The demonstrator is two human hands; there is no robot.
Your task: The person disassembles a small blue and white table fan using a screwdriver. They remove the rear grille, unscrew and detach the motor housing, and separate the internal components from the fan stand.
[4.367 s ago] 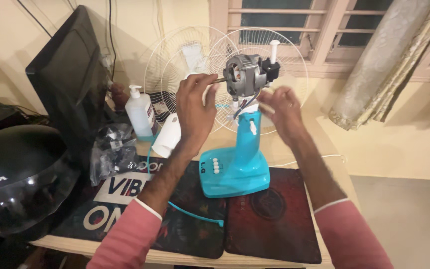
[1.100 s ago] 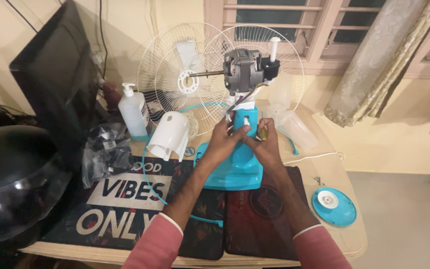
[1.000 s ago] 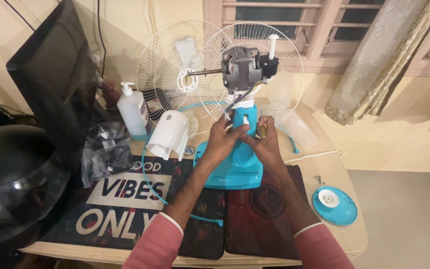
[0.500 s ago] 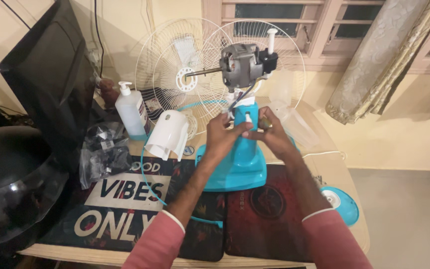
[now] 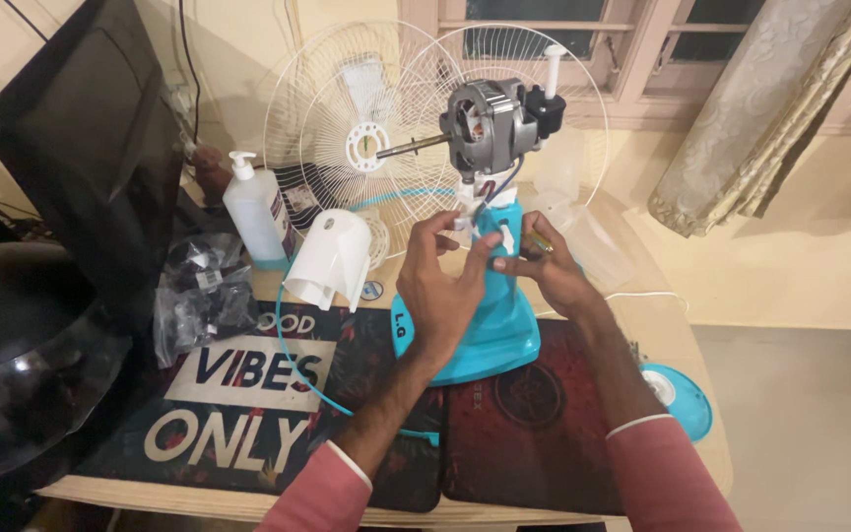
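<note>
**Both hands at the neck of a stripped table fan**

Far left: black helmet (image 5: 22,384) at the table edge, dark monitor (image 5: 91,148) leaning behind it. Next to these a clear plastic bag (image 5: 204,300) packed with dark parts, contents too small to tell. Behind the bag, a pump bottle (image 5: 253,212) of clear liquid, mostly full, upright. A white plastic motor cover (image 5: 330,258) lies tilted just right of the bottle. Two white wire fan guards (image 5: 347,99) stand against the wall.

Centre: the blue fan stand (image 5: 490,330) sits on dark printed mats (image 5: 248,384), its bare grey motor (image 5: 490,123) on top, shaft pointing left. Left hand (image 5: 440,286) is spread against the stand's neck, fingers loosely curled round its left side, thumb up near the white joint. Right hand (image 5: 549,271) pinches a small screwdriver (image 5: 541,239) against the neck's right side, fingers closed on the handle.

Right: a clear fan blade (image 5: 593,246) lies behind the right wrist; a blue round cap (image 5: 680,399) rests near the table's right edge, partly hidden by the sleeve.

Against half a second ago: the left hand has opened wider and sits lower on the neck; the right hand is a touch farther right; the motor has tilted slightly and the view has shifted.
</note>
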